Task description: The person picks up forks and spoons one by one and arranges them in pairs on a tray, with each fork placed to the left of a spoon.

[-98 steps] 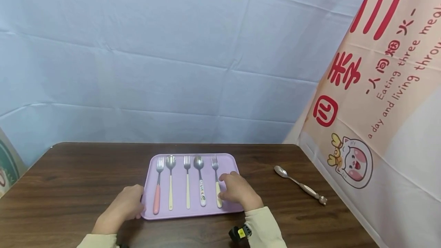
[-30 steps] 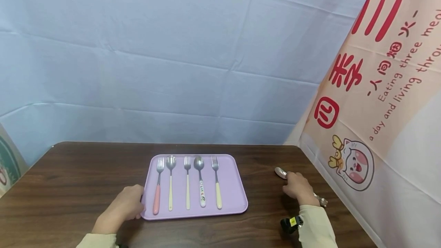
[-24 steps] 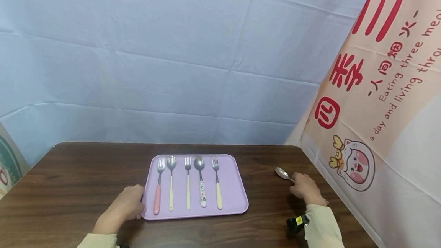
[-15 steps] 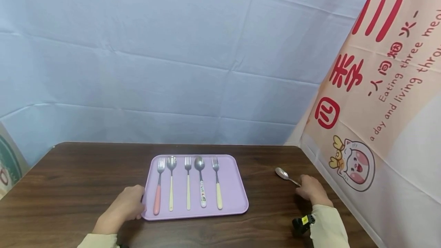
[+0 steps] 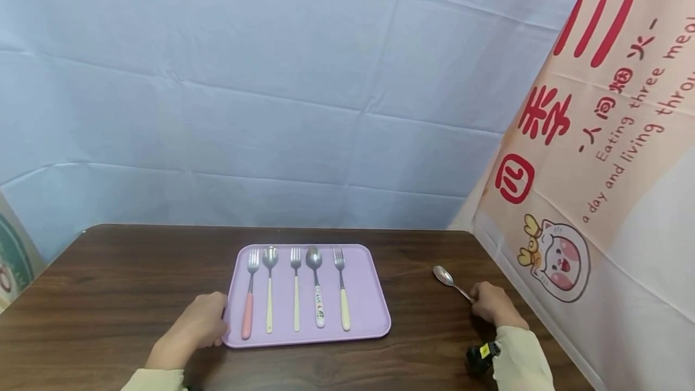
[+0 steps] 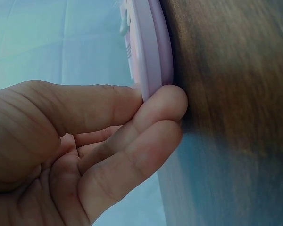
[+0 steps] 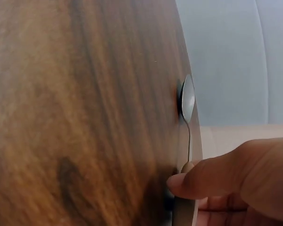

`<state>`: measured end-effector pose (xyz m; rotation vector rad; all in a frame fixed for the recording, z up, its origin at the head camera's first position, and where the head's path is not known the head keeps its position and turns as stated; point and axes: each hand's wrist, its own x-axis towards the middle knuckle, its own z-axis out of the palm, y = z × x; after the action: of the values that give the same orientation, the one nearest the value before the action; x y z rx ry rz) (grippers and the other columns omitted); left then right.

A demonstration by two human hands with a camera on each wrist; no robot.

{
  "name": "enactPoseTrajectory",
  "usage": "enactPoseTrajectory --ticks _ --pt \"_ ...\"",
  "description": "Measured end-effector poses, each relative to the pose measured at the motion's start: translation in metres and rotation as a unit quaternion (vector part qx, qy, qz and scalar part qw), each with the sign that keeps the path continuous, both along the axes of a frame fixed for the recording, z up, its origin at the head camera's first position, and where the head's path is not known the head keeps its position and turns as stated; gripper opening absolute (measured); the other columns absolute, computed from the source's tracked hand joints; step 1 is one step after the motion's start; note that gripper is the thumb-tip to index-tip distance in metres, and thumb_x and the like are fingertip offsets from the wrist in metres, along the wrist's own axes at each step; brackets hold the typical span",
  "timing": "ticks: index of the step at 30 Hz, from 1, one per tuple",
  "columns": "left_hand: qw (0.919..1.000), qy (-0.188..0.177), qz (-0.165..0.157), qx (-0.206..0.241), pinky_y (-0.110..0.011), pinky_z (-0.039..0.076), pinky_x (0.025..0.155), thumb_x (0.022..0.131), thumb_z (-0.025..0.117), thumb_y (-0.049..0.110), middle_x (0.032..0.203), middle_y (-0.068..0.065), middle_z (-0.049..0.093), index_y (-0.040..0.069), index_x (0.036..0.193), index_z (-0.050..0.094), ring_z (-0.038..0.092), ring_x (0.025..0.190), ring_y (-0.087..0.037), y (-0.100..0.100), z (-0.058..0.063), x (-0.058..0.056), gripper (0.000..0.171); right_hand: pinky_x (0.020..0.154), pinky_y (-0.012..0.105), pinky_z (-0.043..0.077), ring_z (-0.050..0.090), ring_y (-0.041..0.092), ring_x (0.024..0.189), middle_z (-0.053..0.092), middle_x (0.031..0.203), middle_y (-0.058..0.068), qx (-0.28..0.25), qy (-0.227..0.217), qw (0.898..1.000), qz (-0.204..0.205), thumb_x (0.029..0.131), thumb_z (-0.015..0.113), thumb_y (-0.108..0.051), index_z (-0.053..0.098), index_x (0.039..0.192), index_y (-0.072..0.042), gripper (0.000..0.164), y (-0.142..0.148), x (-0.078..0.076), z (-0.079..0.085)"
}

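Observation:
My left hand point(image 5: 199, 321) pinches the left rim of the lilac tray point(image 5: 365, 300); the left wrist view has the thumb above the rim and fingers beneath. Five pieces lie in a row on the tray: a pink-handled fork point(image 5: 247, 312), a cream-handled spoon point(image 5: 269, 300), a cream-handled fork point(image 5: 296, 300), a spoon with a patterned white handle point(image 5: 319, 306) and a fork with a pale yellow handle point(image 5: 344, 309). Right of the tray, my right hand point(image 5: 493, 303) grips the handle of a metal spoon point(image 5: 444, 276). Its bowl point(image 7: 188, 99) points away, close over the table; the handle's end is hidden.
The dark wooden table point(image 5: 136, 270) ends at a pale blue cloth point(image 5: 244, 107) behind. A printed cloth point(image 5: 564, 258) hangs along the right edge, close to my right hand. A black wrist device point(image 5: 480, 356) sits by the right sleeve point(image 5: 521, 355).
My right hand has left the pale-yellow-handled fork on the tray, moved right to the loose spoon, slid down its handle and now grips it. My left hand has stayed at the tray's rim.

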<state>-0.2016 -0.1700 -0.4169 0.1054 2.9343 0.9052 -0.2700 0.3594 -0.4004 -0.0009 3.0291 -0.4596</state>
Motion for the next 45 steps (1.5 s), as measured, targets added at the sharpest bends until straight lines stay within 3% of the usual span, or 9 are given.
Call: enactPoseTrajectory --ticks 3,6,16,23,29,37,45 --pt "1.0000 0.003 0.000 0.000 -0.028 0.042 0.042 0.069 0.059 -0.007 0.048 -0.003 0.050 0.002 0.069 0.050 0.051 0.042 -0.015 0.000 0.000 0.000 0.014 0.054 0.036 0.040 0.048 0.021 0.059 0.054 0.069 0.007 -0.016 0.001 1.000 0.003 0.075 0.059 0.003 0.060 0.078 -0.001 0.005 -0.001 0.002 -0.003" --pt "1.0000 0.002 0.000 0.001 -0.028 0.042 0.042 0.069 0.060 -0.007 0.048 -0.003 0.051 0.002 0.069 0.050 0.051 0.042 -0.015 0.000 0.000 0.001 0.014 0.050 0.033 0.039 0.047 0.018 0.055 0.050 0.063 0.003 -0.026 0.000 1.000 0.002 0.078 0.060 0.001 0.058 0.071 -0.005 0.009 -0.002 0.004 -0.004" --pt "1.0000 0.005 -0.005 0.001 -0.028 0.042 0.042 0.069 0.060 -0.007 0.049 -0.003 0.051 0.002 0.069 0.050 0.051 0.042 -0.015 0.000 0.000 0.000 0.014 0.052 0.034 0.041 0.047 0.018 0.054 0.054 0.062 0.002 -0.010 0.000 1.000 0.010 0.078 0.061 -0.002 0.064 0.068 -0.003 0.011 -0.002 0.005 -0.001" --pt "1.0000 0.007 -0.006 0.003 -0.028 0.042 0.042 0.069 0.061 -0.007 0.048 -0.002 0.050 0.003 0.069 0.050 0.051 0.042 -0.015 0.000 -0.001 -0.001 0.015 0.056 0.037 0.043 0.050 0.020 0.059 0.056 0.067 0.004 -0.010 -0.006 1.000 0.002 0.077 0.064 -0.003 0.063 0.071 -0.002 0.007 0.000 0.005 0.000" --pt "0.9999 0.007 -0.003 0.009 -0.029 0.042 0.042 0.068 0.060 -0.008 0.048 -0.003 0.050 0.003 0.069 0.049 0.051 0.042 -0.015 0.000 -0.001 0.000 0.015 0.052 0.034 0.040 0.048 0.019 0.057 0.051 0.065 0.004 -0.035 -0.030 0.999 -0.014 0.076 0.060 -0.001 0.057 0.072 -0.002 0.005 0.000 0.009 0.001" --pt "0.9999 0.007 -0.003 0.011 -0.028 0.042 0.042 0.068 0.060 -0.008 0.048 -0.002 0.050 0.002 0.069 0.050 0.051 0.042 -0.015 -0.001 -0.002 0.000 0.015 0.052 0.033 0.040 0.047 0.019 0.057 0.049 0.064 0.004 -0.039 -0.029 0.999 -0.005 0.080 0.056 -0.001 0.055 0.074 -0.002 0.007 -0.001 0.011 0.000" --pt "0.9999 0.007 0.000 0.012 -0.028 0.042 0.041 0.067 0.060 -0.009 0.048 -0.003 0.050 0.002 0.068 0.049 0.051 0.041 -0.015 0.000 -0.001 0.001 0.016 0.055 0.036 0.042 0.049 0.021 0.062 0.053 0.070 0.006 -0.041 -0.017 0.999 -0.005 0.076 0.056 -0.001 0.057 0.077 0.001 0.002 0.000 0.007 0.006"
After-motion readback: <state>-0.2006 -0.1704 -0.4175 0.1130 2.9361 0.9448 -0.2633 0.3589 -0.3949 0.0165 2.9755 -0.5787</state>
